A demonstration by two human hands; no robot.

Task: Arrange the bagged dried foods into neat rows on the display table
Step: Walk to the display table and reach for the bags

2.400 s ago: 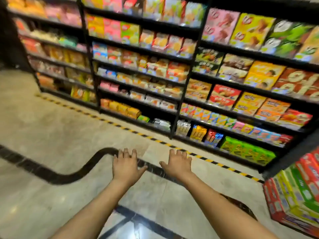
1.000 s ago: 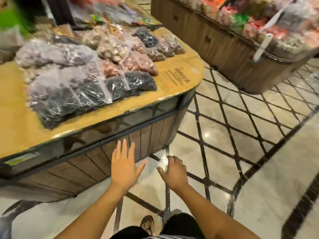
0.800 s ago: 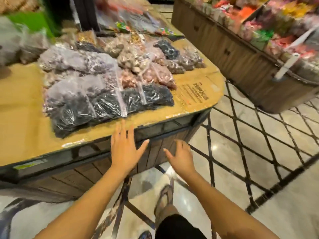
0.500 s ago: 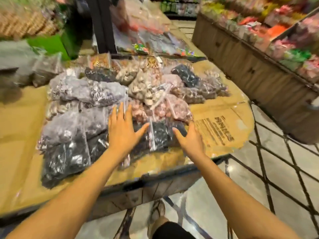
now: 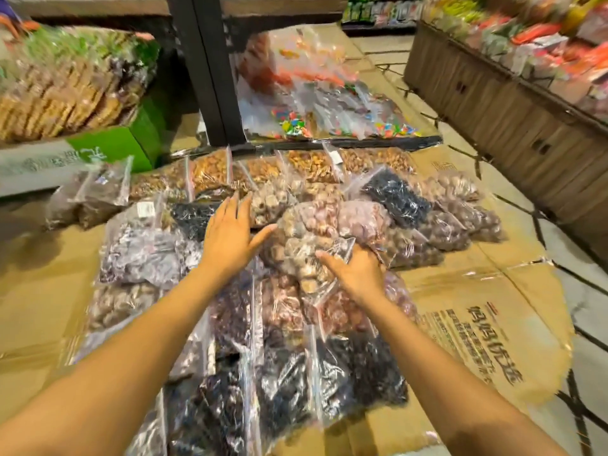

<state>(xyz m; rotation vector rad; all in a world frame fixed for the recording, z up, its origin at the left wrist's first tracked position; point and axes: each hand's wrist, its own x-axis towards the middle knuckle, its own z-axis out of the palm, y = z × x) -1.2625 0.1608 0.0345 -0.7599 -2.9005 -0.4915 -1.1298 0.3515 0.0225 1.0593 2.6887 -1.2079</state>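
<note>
Left grip (image 5: 230,235) flat and splayed, right grip (image 5: 357,274) curled on pale bag (image 5: 306,255)

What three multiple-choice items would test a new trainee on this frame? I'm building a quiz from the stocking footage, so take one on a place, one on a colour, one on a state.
1. Where does the green box stand?
A. Far left, beyond the bags
B. Near right corner
C. On the floor under the table

2. What colour is the post rising behind the bags?
A. White
B. Black
C. Yellow

3. What is the right hand doing?
A. Hanging clear of the table
B. Holding a box
C. Fingers curled onto a bag of pale round pieces

Answers: 1 A, the box sits left of the post at the far side. 2 B, the post is dark black against the bags. 3 C, its fingers press into the clear plastic, while the left hand is spread flat, open, over the pile.
</note>
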